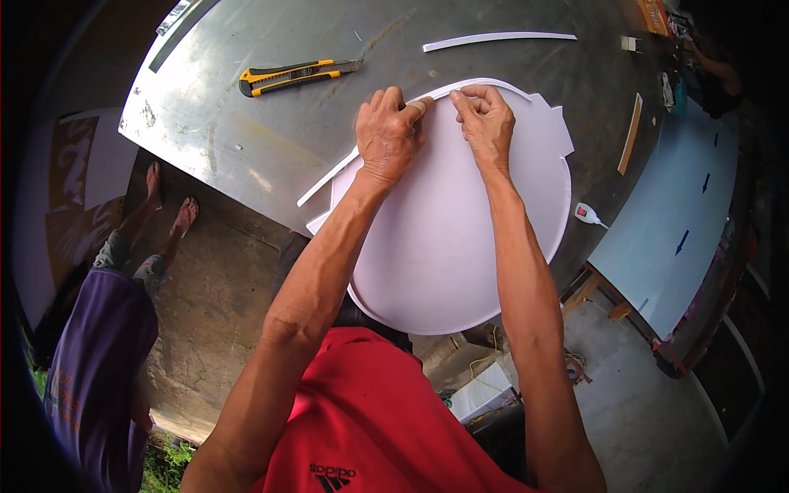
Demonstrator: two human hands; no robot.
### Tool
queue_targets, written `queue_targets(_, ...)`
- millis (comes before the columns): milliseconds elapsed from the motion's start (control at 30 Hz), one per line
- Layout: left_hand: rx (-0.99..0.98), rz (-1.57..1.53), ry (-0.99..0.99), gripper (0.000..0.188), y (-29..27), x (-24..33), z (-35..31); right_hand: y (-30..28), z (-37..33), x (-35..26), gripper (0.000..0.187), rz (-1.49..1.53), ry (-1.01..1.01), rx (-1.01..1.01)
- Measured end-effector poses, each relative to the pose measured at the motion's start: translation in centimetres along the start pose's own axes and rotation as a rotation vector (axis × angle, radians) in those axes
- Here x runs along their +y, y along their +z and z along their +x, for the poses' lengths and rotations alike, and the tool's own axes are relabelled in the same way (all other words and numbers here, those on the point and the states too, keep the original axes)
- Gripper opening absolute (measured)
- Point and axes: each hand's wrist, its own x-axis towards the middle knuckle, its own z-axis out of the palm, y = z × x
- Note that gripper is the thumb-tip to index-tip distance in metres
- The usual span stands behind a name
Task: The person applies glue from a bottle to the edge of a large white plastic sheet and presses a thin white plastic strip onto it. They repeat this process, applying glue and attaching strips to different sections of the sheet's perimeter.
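Note:
A rounded white panel (460, 230) with a raised rim and stepped notches lies in front of me, its near part reaching past the table edge. A thin white strip (327, 178) runs along its far left side, the free end sticking out toward the lower left. My left hand (389, 135) is closed at the strip, fingers pressed against it at the panel's far edge. Just to the right, my right hand (486, 125) pinches the strip at the rim between thumb and fingers. The fingertips partly hide where strip and panel meet.
On the metal table (205, 131) lie a yellow-black utility knife (289, 78), a loose white strip (500, 39), a brown strip (630, 134) and a small white glue bottle (588, 214). A light blue panel (670, 230) is at right. People stand at left (103, 337) and far right (717, 78).

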Motion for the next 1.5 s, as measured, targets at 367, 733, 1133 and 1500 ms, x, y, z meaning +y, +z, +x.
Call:
queue_targets(367,0.097,-0.019,-0.037,0.028,0.2,-0.9,-0.8,0.9,1.2,-0.9,0.028,-0.012,0.099,-0.143)
queue_targets(733,0.181,0.077,-0.156,0.02,-4.3,-0.7,-4.1,0.8,1.0,-1.2,0.031,-0.006,0.108,-0.173)
queue_targets(1133,0.227,0.024,-0.134,0.017,-3.0,-1.2,-3.6,0.2,0.4,0.2,0.017,0.127,-0.077,-0.159)
queue_targets(1500,0.198,0.046,-0.127,0.018,-3.4,-1.2,-3.2,0.7,1.0,1.5,0.027,-0.356,-0.857,-0.186)
